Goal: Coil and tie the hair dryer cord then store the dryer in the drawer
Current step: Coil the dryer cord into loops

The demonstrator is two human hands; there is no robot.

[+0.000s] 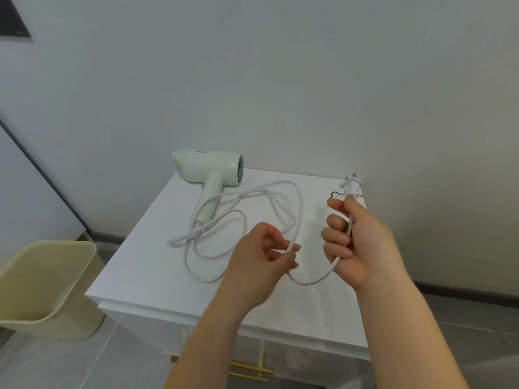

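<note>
Dryer (209,169) lies at the far left of the white table (157,276), its loose white cord (300,214) runs to the left hand (261,259), whose fingers (276,238) pinch it, then to the right hand (359,242), curled tight round it under the plug (351,186).

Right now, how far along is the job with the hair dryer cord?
Done: the right hand grips the cord just below the plug. In hand: the left hand pinches the cord further along, slack hanging between. Left: most of the cord lies loose on the cabinet top by the hair dryer, untied; the drawer looks shut.
</note>
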